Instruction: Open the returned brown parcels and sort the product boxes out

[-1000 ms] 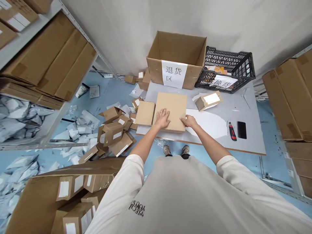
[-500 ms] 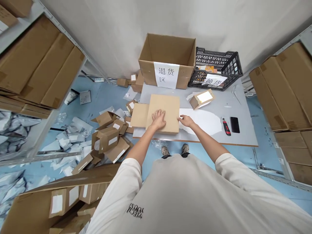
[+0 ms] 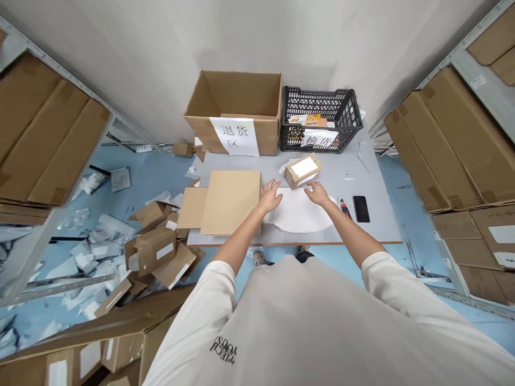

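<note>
My left hand (image 3: 271, 197) is open, its fingers spread just to the right of a flat square cardboard box (image 3: 232, 201). My right hand (image 3: 317, 193) hovers over a white sheet (image 3: 303, 214) with loosely bent, empty fingers. A small taped carton (image 3: 290, 178) with a white label lies tilted between and beyond both hands; neither clearly touches it. Under the square box, a second cardboard piece (image 3: 192, 208) juts out leftward over the table edge.
An open carton (image 3: 193, 126) with a paper sign and a black plastic crate (image 3: 286, 140) stand along the back. A red utility knife (image 3: 345, 210) and a phone (image 3: 361, 209) lie at the right. Discarded boxes (image 3: 156, 249) litter the floor at left; shelves flank both sides.
My left hand has come off the square box and moved right. The right hand has left that box's edge and reached toward the small carton. The view has swung right.
</note>
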`<state>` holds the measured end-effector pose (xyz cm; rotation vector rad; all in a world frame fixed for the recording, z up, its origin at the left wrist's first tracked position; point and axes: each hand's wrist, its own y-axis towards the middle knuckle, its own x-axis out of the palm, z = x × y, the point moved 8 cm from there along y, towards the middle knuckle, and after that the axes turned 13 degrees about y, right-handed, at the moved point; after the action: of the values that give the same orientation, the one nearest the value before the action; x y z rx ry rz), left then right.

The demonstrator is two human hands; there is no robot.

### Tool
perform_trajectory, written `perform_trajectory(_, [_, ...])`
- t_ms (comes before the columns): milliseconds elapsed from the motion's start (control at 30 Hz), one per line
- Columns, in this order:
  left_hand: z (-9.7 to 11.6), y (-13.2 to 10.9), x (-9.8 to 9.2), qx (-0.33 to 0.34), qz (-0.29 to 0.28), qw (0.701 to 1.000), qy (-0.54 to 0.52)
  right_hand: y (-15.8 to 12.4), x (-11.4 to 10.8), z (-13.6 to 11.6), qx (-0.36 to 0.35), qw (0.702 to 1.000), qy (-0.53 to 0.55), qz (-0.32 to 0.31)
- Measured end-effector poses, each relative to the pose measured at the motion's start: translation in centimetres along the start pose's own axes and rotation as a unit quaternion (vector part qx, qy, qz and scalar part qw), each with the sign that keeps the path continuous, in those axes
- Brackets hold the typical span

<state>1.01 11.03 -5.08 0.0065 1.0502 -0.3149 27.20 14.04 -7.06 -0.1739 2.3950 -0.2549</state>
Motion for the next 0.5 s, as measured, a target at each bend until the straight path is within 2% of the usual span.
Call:
perform_trajectory(100, [1.6,3.1,2.4,-0.03,0.006,0.999,-0.04,3.1,-2.7,2.9,-0.03,0.999,0.03,0.019])
perform_trajectory(200, [2.5,5.9,4.3,-0.068,0.032,0.992,-0.099,6.4,-4.8,4.6,-0.061,0.996,0.062,0.025])
perform_trajectory(267, [2.5,7.3,5.5,-0.102,0.051,0.983,-0.145,8.6,-5.6,5.4,-0.058,0.995,0.075,0.019])
perform_trajectory(400, [1.7,9.1,7.6,-0.2,0.08,0.946,-0.243,12.2,-5.7,6.6,-0.032,0.994,0.104,-0.014])
perform_trajectory(500, [1.6,10.0,8.5,-0.22,0.096,0.926,-0.29,13.5,-5.2,6.6,-0.056,0.986,0.151,-0.042])
